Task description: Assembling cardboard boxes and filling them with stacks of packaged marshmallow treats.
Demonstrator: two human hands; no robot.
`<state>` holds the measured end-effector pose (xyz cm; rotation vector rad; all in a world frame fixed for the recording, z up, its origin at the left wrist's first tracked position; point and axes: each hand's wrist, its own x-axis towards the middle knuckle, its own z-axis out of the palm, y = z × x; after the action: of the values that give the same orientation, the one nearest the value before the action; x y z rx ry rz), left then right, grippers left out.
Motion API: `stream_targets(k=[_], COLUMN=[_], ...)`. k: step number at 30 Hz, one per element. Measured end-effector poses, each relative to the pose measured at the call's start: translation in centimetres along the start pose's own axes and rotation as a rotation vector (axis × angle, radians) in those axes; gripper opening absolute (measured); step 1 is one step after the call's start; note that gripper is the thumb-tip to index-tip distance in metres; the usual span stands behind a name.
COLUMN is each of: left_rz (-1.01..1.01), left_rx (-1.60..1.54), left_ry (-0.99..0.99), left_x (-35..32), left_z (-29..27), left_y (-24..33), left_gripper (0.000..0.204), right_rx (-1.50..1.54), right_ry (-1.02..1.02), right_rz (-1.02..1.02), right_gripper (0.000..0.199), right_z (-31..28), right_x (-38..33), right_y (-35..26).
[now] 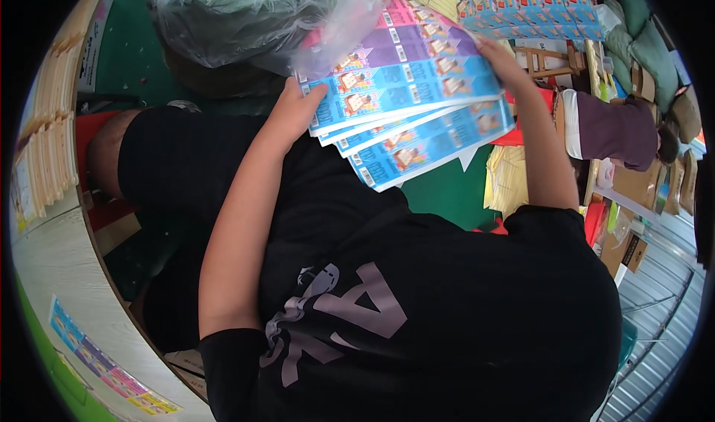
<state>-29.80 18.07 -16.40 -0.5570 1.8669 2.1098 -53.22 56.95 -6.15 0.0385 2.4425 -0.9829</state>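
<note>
Several large printed sheets [413,87], with blue, purple and pink bands of repeated label designs, are fanned out in front of me, their lower edges slipping apart. My left hand [299,103] grips their left edge, thumb on top and the fingers underneath mostly hidden. At the right edge my right hand [500,63] holds the sheets, somewhat blurred, its fingers partly behind the paper. Clear plastic wrapping [328,35] touches the sheets' far left corner.
A big plastic-wrapped bundle [223,20] stands beyond my left hand. Stacked blue printed boxes [532,12] are at the far right, near a person in a purple shirt [614,131]. On the left, a pale table [74,273] bears stacked wooden-looking pieces [48,139] and a printed strip [104,362].
</note>
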Motion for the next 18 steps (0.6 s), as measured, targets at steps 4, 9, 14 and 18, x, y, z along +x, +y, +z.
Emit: stream_targets(k=[4, 9, 14, 18], left_rz=[0.221, 0.241, 0.192, -0.068], left_rx=[0.112, 0.252, 0.18, -0.114], left_ry=[-0.019, -0.055, -0.088, -0.004], left_x=[0.4, -1.0, -0.8, -0.5], left_z=[0.1, -0.1, -1.3, -1.5], left_y=[-1.7, -1.7, -2.3, 0.3], left_gripper=[0.064, 0.068, 0.064, 0.054], right_rx=[0.243, 0.186, 0.295, 0.33], right_ry=[-0.014, 0.171, -0.128, -0.303], right_rz=[0.043, 0.109, 0.071, 0.085], right_gripper=[0.049, 0.055, 0.068, 0.083], right_z=[4.5, 7.3, 5.0, 4.7], right_x=[-2.1, -3.2, -3.6, -3.6], right_y=[3.7, 3.3, 3.9, 3.7])
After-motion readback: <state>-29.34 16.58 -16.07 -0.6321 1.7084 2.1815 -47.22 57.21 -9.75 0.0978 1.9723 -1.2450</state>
